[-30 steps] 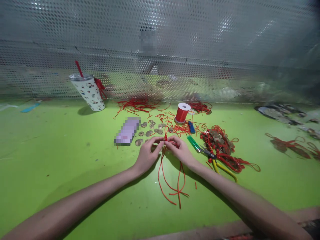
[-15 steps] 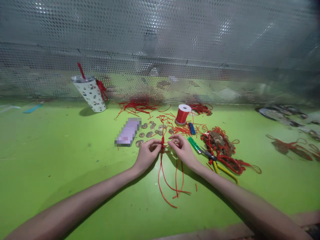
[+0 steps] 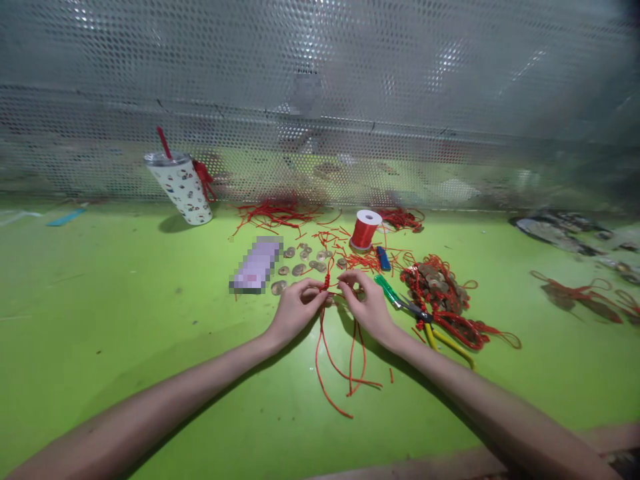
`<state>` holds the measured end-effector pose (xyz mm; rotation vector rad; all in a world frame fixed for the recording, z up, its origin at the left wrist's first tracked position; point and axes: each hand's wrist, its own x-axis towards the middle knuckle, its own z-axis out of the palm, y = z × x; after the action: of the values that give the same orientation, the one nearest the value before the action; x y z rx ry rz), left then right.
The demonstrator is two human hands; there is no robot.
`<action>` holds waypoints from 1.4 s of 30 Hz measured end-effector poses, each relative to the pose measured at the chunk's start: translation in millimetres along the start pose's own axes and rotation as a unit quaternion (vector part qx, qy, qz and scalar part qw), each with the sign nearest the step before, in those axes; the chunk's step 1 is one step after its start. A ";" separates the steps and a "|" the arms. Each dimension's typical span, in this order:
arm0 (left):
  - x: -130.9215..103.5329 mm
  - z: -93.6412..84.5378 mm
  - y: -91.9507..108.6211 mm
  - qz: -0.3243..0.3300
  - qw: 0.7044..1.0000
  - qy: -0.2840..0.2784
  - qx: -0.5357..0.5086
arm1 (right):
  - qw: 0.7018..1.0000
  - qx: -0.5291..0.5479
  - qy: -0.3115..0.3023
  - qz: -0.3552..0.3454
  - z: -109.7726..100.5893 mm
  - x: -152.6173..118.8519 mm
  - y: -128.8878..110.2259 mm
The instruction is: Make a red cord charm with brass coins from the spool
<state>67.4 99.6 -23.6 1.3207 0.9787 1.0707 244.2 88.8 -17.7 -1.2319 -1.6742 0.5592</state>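
A knotted red cord [image 3: 327, 281] with a loop at its top stands between my two hands over the green table. My left hand [image 3: 301, 307] pinches it just below the knots with thumb and forefinger. On the other side, my right hand [image 3: 364, 301] has thumb and finger closed on a strand of the same cord. Long loose cord ends [image 3: 326, 353] hang below the hands and spread over the table toward me. Just beyond my fingers lie several round metal coins [image 3: 299, 269].
Behind the coins stand a red thread spool [image 3: 365, 231] and a blue lighter [image 3: 383, 258]. Yellow-handled pliers [image 3: 440, 333] lie beside a heap of corded coins [image 3: 435, 283] on the right. A blurred purple rectangle [image 3: 257, 263] and a tumbler [image 3: 181, 190] are left. Mesh [image 3: 320, 153] closes the back.
My left fingertips have shifted slightly, and the knotted cord leans a little to the right. My right hand has dipped slightly. Everything on the table stays in place.
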 end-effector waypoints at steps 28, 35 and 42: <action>0.9 -4.3 5.4 -0.013 0.999 0.019 -0.024 | 0.970 -0.174 -0.023 -0.168 -4.3 -2.4 6.8; 0.2 -3.7 10.2 0.003 1.000 0.020 -0.012 | 0.984 -0.072 -0.005 -0.162 -1.6 -1.9 4.5; -0.2 -4.9 13.7 0.024 0.998 -0.052 0.011 | 0.985 -0.082 -0.049 -0.142 1.0 -5.4 5.3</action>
<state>62.1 100.2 -10.1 1.4106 0.8867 1.0195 246.1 86.0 -24.6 -1.0659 -1.9708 0.3168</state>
